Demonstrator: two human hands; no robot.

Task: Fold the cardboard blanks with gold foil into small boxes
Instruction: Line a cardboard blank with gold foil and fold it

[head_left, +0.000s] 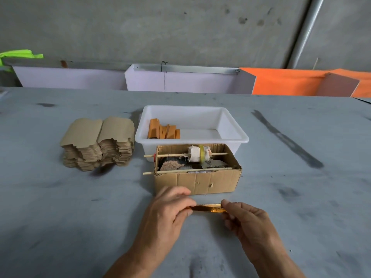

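Two hands held a gold blank

The left hand and right hand pinched the gold blank near the table's front edge.

My left hand and right hand are both bare: no gloves, no rings that I can make out, no watch or band at either wrist. My forearms come up from the bottom edge uncovered too, with no sleeve or cuff reaching into view on either side. The nails I can see are short and unpainted. My knuckles and tendons stand out along the backs.
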